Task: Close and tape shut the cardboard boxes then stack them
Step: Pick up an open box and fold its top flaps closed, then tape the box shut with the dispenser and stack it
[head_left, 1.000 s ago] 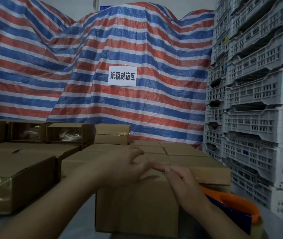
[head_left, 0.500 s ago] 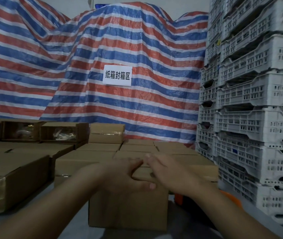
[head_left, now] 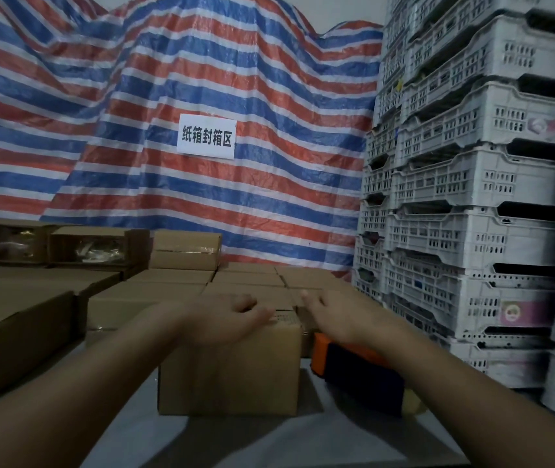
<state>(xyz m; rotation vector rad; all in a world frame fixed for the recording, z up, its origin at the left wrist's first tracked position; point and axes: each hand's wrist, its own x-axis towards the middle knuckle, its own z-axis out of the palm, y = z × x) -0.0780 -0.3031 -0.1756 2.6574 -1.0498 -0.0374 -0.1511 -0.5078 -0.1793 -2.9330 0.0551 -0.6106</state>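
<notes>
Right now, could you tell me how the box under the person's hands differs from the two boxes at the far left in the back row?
The near box shows a plain closed cardboard side; the two far-left boxes face the camera with open ends and pale, indistinct contents inside. The left hand rests on the near box and the right hand hovers beside it; nobody touches the far-left boxes. The near box stands alone on the grey table; the far-left boxes sit atop other cartons. All are brown cardboard.

Sitting on the table (head_left: 269,444): cardboard box (head_left: 232,373) in front, tape dispenser (head_left: 360,369) just right, more boxes (head_left: 175,285) behind, crates (head_left: 478,231) stacked right.
</notes>
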